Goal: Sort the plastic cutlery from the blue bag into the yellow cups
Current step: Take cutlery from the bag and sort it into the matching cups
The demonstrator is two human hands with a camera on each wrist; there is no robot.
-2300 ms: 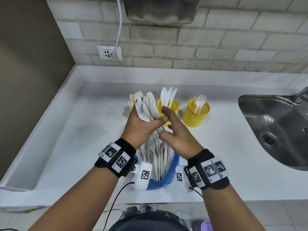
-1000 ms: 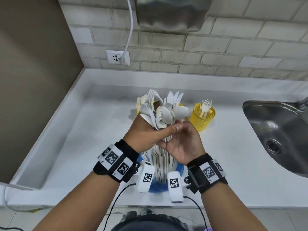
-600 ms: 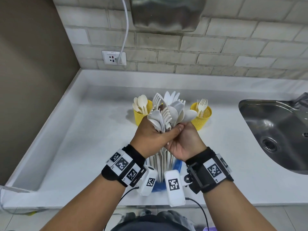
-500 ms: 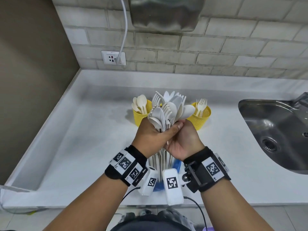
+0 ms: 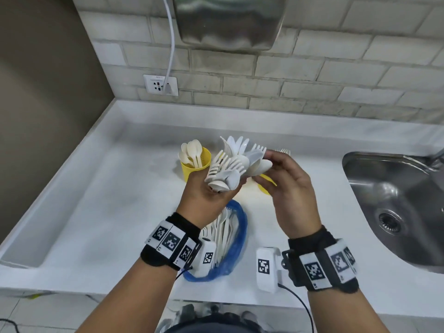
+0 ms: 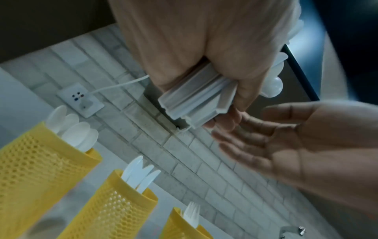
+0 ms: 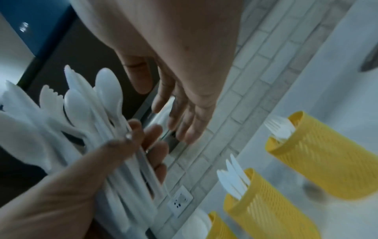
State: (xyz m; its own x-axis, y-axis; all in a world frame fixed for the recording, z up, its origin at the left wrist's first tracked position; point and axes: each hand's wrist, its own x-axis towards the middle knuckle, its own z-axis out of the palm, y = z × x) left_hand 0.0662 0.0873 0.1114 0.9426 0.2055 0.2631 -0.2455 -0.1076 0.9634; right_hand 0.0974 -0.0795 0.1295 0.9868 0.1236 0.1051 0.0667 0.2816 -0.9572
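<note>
White plastic cutlery bunch (image 5: 230, 167) fanned upright above blue bag (image 5: 236, 239); 3 yellow mesh cups (image 6: 114, 205) behind w/ spoons, knives, forks.

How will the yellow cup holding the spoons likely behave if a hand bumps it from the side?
The yellow cup with spoons looks like thin perforated plastic, so it is probably light. It stands tall and narrow, with the spoons sticking out above its rim, so it may tip rather than slide. The white counter looks smooth, so some sliding is also possible.

The hands (image 5: 242, 186) hide the middle yellow cup (image 6: 114, 203) in the head view.
</note>
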